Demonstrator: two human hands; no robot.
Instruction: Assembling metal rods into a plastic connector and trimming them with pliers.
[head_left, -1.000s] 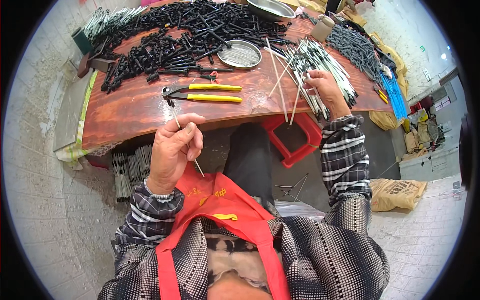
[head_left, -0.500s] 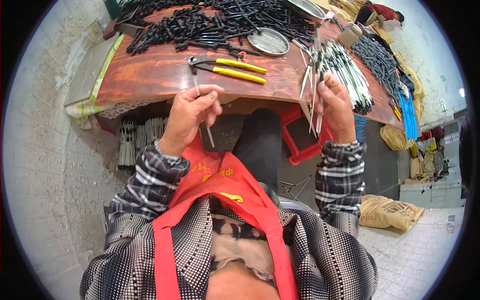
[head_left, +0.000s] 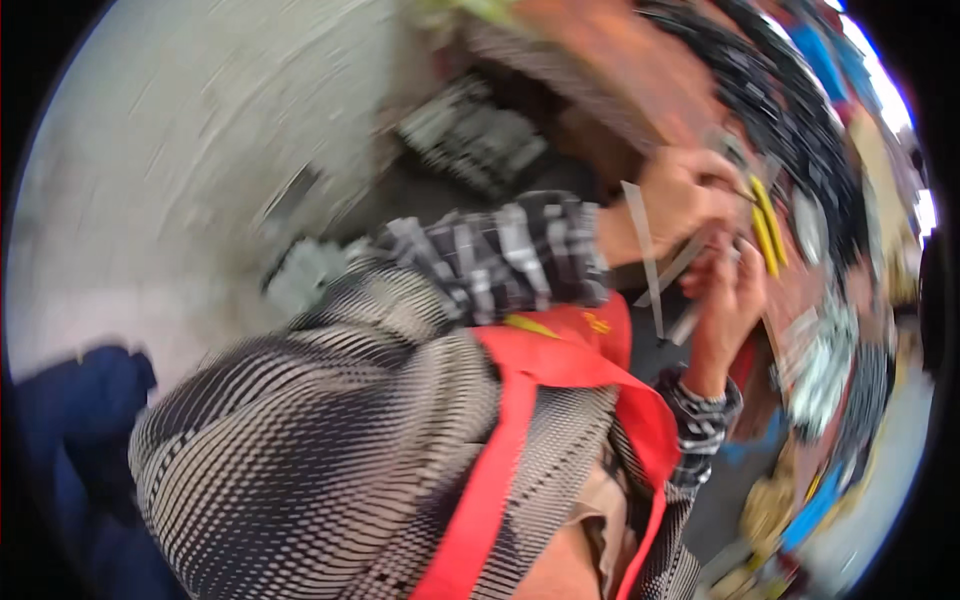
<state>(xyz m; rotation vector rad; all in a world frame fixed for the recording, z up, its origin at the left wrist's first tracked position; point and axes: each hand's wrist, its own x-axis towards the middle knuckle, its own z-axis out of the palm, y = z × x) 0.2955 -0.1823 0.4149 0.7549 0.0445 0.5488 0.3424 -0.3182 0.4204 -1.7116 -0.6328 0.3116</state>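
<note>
The picture is smeared by motion. My left hand (head_left: 690, 195) is closed, fingers curled in a pinch, close to the table edge. Just nearer to me is my right hand (head_left: 728, 290), its fingers bent together and almost touching the left. Thin pale strips (head_left: 645, 255) slant down around both hands; one crosses in front of my left wrist and has a dark tip. Which strip sits in which hand is blurred. Past my hands, yellow-handled pincers (head_left: 766, 230) lie on the reddish table (head_left: 675, 95).
Black rods (head_left: 770, 100) are heaped across the table. White strips (head_left: 820, 365) lie in a bundle on the right, with a round metal dish (head_left: 808, 225) beyond my hands. Under the table are more pale bundles (head_left: 475, 140). Dark blue cloth (head_left: 85, 420) shows at lower left.
The view has swung left and tilted, so table and hands now appear at upper right. My hands, apart before, have come together. The pincers still lie on the table.
</note>
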